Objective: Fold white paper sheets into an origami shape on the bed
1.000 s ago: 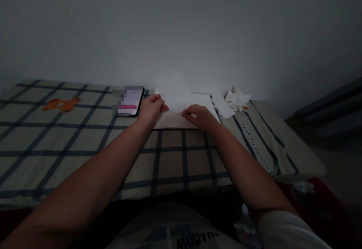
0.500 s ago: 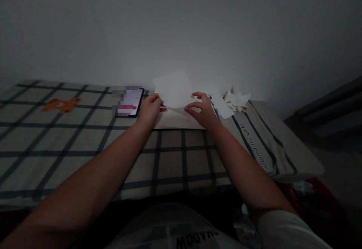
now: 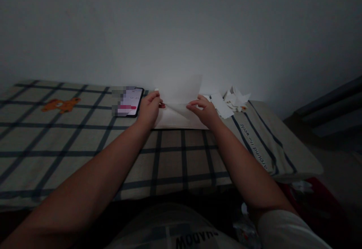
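A thin white sheet of paper (image 3: 179,90) stands up against the pale wall between my hands. Its lower edge is curled over a flat, pale pad-like surface (image 3: 181,121) on the table. My left hand (image 3: 151,106) pinches the sheet's left side, fingers closed. On the right side, my right hand (image 3: 201,107) has its thumb and forefinger closed on the paper's edge.
A phone (image 3: 131,102) with a lit screen lies left of my left hand. White paper pieces (image 3: 234,100) lie to the right. An orange bear figure (image 3: 60,105) shows on the checked tablecloth (image 3: 93,162). Below the right edge stands a red bin (image 3: 322,203).
The upright sheet has shifted and tilted to the right, and its curl at the lower edge is larger. My right fingers have closed from a wider spread; the left hand barely moved.
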`<state>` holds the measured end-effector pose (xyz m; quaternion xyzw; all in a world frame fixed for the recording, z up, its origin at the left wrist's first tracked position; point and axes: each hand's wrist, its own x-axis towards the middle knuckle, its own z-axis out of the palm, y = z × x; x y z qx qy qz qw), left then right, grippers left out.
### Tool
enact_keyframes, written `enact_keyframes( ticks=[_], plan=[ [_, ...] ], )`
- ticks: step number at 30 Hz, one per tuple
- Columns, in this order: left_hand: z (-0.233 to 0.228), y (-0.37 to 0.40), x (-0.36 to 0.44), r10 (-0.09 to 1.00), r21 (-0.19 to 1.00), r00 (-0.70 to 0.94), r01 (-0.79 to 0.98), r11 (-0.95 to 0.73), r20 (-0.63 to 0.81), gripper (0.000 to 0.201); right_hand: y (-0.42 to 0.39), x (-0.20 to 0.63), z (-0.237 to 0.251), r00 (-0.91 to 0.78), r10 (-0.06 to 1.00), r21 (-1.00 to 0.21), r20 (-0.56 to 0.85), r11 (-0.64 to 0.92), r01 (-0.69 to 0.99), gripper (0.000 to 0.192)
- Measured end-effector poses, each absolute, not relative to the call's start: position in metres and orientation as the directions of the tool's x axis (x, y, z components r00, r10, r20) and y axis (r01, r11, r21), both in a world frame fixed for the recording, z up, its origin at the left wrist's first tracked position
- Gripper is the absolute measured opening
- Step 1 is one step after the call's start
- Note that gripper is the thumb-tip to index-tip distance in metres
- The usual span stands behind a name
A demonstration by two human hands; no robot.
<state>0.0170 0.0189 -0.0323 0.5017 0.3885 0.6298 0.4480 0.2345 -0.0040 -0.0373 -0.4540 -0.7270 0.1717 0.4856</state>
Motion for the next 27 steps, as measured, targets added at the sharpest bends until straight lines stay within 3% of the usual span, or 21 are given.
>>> enact_keyframes(
  ticks=[3, 9, 12, 23, 27],
  plan=[
    [-0.029, 0.017, 0.019, 0.961, 0.932, -0.108, -0.239, -0.272, 0.253, 0.009, -0.006, 0.233, -0.035, -0.054, 0.842, -0.731, 0.536, 0.495, 0.470, 0.021],
    [-0.031, 0.012, 0.028, 0.960, 0.944, 0.121, -0.248, -0.218, 0.254, 0.041, -0.009, 0.232, -0.033, 0.102, 0.862, -0.810, 0.497, 0.419, 0.411, 0.022],
    [-0.033, 0.010, 0.031, 0.957, 0.956, 0.189, -0.240, -0.171, 0.219, 0.045, -0.010, 0.231, -0.032, 0.117, 0.855, -0.812, 0.505, 0.425, 0.400, 0.024],
    [-0.026, 0.004, 0.032, 0.981, 0.947, 0.111, -0.298, -0.122, 0.161, 0.042, -0.022, 0.222, -0.021, 0.147, 0.873, -0.857, 0.466, 0.404, 0.320, 0.023],
    [-0.027, 0.003, 0.033, 0.985, 0.949, 0.068, -0.288, -0.131, 0.157, 0.039, -0.019, 0.223, -0.020, 0.149, 0.910, -0.909, 0.387, 0.348, 0.231, 0.034]
  ],
)
